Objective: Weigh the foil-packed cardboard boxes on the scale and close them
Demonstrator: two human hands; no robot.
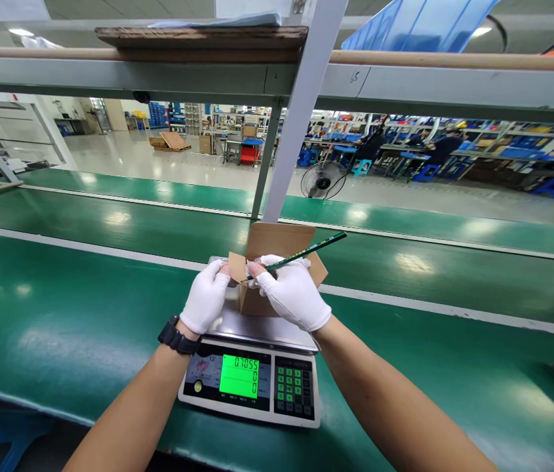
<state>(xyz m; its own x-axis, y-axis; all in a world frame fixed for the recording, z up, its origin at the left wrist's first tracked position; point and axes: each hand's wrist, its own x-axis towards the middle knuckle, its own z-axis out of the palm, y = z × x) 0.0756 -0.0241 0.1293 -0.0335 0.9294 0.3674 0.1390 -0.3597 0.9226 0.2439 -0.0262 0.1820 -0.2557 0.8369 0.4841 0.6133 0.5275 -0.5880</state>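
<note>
A green conveyor bench fronts a wide factory floor. Nearest the worker, a digital scale shows a lit green readout. On its steel pan stands a small cardboard box, flaps up. The gloved left hand pinches a side flap; the gloved right hand rests closed against the box, gripping a green pencil. The box appears light and easily crushed, best held by its walls. Beyond stands a fan.
</note>
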